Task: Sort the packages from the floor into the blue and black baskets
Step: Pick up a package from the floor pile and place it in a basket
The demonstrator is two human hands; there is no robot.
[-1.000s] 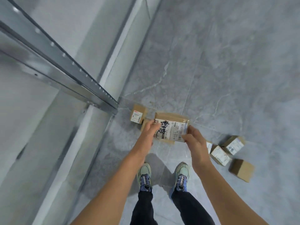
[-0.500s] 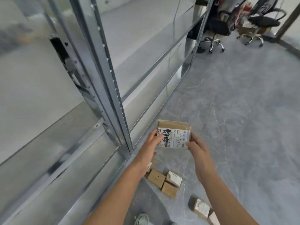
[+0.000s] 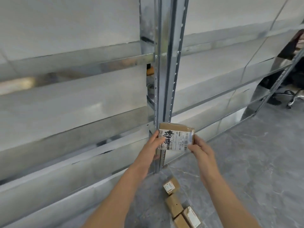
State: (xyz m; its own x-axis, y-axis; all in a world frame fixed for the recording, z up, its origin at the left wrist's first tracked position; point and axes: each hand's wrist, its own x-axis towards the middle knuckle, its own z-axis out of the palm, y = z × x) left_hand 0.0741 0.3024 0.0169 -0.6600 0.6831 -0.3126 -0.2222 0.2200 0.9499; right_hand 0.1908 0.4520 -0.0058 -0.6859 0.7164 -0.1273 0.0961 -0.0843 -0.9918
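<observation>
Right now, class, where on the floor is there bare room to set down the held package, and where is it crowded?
Free: the grey floor right of the right hand gripping the package, out from the metal rack toward the chair base. Crowded: at the foot of the rack's upright, where small boxes cluster.

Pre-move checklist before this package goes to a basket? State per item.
1. Grip on package: ok. The left hand holds its left edge and the right hand its right edge.
2. Label facing the camera: ok.
3. Label readable: cannot tell, print is blurred.
4. Baskets in sight: not ok, neither blue nor black is in view.
5. Clearance from rack: cannot tell. The upright stands directly behind the package.
6. Sorting done: not ok, boxes lie on the floor.
</observation>
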